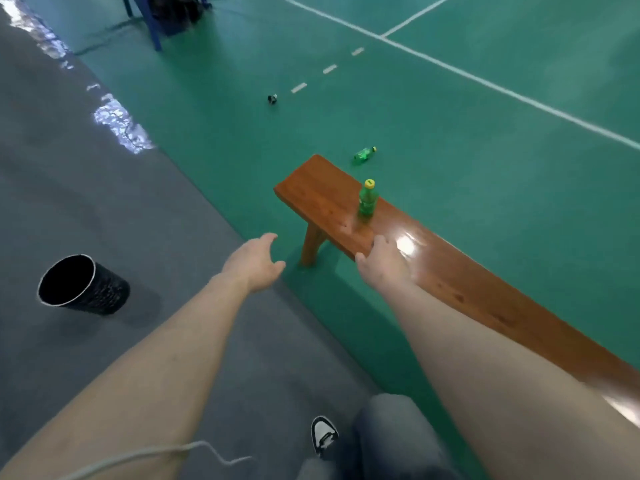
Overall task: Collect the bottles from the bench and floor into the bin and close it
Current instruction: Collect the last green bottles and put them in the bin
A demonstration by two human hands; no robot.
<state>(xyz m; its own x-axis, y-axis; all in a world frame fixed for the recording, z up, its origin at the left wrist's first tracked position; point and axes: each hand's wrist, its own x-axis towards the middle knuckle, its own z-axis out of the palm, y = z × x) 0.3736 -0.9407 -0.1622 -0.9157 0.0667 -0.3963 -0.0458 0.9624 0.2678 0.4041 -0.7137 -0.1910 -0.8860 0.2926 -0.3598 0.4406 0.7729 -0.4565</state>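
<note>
While the left hand (254, 263) hovers over the floor with its fingers loosely spread and nothing in them, the right hand (382, 263) rests flat on the near edge of the bench (467, 275), fingers relaxed and gripping nothing. Just beyond its fingertips, not touching them, stands the upright bottle (366, 202). Two green plastic bottles with yellow caps are visible: this one on the bench, and the fallen bottle (363, 154) lying on its side on the green floor (485, 150) past the bench's end. One bin (104, 292), a black mesh cylinder with its mouth uncovered, stands well to the left on grey flooring. The bench is a long plank of glossy reddish-brown wood. A small dark object (272, 99) lies farther off, too blurred to identify.
</note>
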